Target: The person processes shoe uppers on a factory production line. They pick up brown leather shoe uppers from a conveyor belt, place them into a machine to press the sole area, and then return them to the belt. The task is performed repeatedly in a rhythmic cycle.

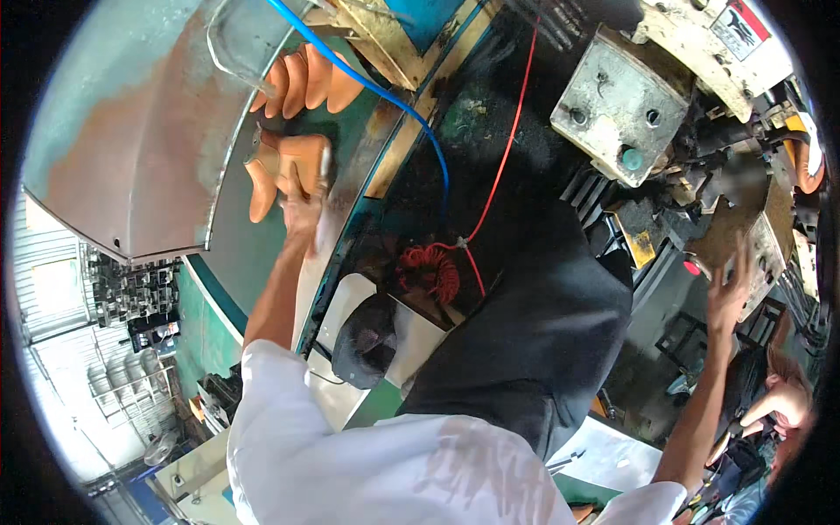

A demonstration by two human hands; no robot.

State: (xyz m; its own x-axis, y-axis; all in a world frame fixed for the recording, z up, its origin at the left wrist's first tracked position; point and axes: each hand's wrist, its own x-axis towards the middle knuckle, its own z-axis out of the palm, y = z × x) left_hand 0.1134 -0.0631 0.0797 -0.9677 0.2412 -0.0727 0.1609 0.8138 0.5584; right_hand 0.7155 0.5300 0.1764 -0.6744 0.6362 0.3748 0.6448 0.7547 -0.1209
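At upper left, my left hand [302, 208] reaches over a tan leather boot upper [304, 157] lying on a green surface. Its fingers are on the piece and look closed on it, though they are a little blurred. Another tan upper [261, 191] lies right beside it. Far to the right, my right hand [728, 293] is raised with its fingers stretched and apart, holding nothing. It is beside a worn metal control box [766, 262] with a red button [692, 269].
A row of tan uppers [297, 80] stands farther back on the green surface. A large metal hood [140, 149] overhangs at left. A grey box with a green button [632, 158] is at upper right. Blue [385, 92] and red [516, 114] hoses cross the middle. Another person [774, 407] is at lower right.
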